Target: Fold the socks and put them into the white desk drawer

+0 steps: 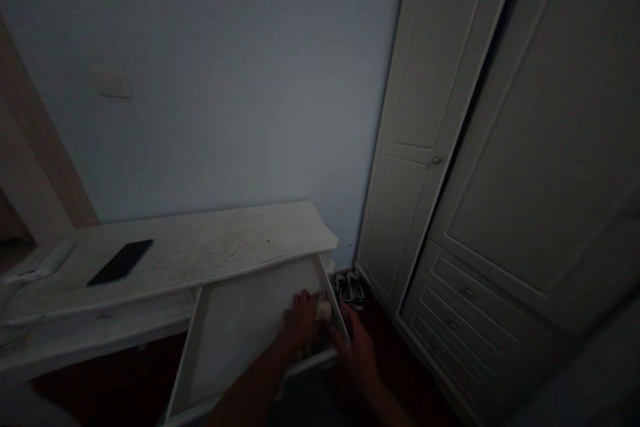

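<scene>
A white drawer [240, 327] is pulled out from the white desk [200, 240]. My left hand [303, 320] reaches into its right front part, fingers a little apart and curved beside a small pale, rounded object [324, 309]. Darker small items lie around that object, too dim to name. My right hand [357, 350] is at the drawer's right side wall, thumb inside and fingers outside, closed around the edge. Part of the drawer's corner is hidden by my hands and forearms.
A dark flat tablet-like device [120, 263] lies on the desk's left, near a whitish item [45, 263]. Black-and-white shoes [349, 288] stand on the dark red floor beside the desk. A white wardrobe [415, 207] with drawers fills the right. A switch plate [114, 85] is on the wall.
</scene>
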### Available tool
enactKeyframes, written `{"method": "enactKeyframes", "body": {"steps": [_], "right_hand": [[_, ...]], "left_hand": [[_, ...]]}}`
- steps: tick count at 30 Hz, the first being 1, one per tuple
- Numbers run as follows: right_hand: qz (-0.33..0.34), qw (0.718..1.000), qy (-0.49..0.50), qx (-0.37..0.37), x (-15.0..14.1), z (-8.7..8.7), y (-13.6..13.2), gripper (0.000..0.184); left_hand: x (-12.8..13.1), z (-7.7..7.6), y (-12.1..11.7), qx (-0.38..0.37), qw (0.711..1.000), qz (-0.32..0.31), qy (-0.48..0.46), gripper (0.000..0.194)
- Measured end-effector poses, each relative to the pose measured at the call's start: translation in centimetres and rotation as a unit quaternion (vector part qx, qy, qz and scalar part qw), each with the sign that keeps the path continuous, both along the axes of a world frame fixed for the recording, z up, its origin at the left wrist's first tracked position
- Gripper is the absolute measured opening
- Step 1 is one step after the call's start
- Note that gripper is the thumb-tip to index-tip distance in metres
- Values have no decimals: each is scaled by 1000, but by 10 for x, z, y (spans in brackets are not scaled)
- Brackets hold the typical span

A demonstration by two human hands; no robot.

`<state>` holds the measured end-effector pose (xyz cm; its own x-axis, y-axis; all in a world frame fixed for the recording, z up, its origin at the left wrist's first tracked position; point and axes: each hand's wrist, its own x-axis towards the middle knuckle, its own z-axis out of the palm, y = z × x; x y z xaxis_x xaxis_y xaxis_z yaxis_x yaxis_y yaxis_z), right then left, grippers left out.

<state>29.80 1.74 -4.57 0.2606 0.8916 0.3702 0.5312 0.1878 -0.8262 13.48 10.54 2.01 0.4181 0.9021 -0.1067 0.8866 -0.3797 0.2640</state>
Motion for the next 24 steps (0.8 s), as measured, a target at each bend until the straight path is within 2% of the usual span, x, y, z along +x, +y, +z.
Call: {"method": "enactKeyframes", "body": {"steps": [3, 8, 12, 15, 19, 21, 24], "right_hand": [[3, 1000, -17, 6, 1, 0, -2, 57], [16, 1000, -7, -4, -2, 4, -6, 55], [3, 1000, 19, 0, -7, 5, -7, 56], [-1, 999, 43, 15, -11, 3, -7, 54], [-9, 997, 72, 26, -14, 1, -7, 51], [-8, 997, 75, 26, -14, 2, -8, 51], [-1, 996, 88, 23, -13, 4, -8, 54]], "left_hand": [[-2, 7, 14, 26, 999, 31, 0, 69], [-35, 23, 38, 79, 990, 118, 14, 56], [-53, 23, 40, 100, 986, 135, 24, 56], [-47, 15, 25, 101, 991, 87, 17, 65], [-31, 8, 4, 56, 998, -29, -5, 83], [-30, 8, 0, 13, 997, -77, -25, 72], [-41, 15, -1, -66, 984, -146, -74, 40]]}}
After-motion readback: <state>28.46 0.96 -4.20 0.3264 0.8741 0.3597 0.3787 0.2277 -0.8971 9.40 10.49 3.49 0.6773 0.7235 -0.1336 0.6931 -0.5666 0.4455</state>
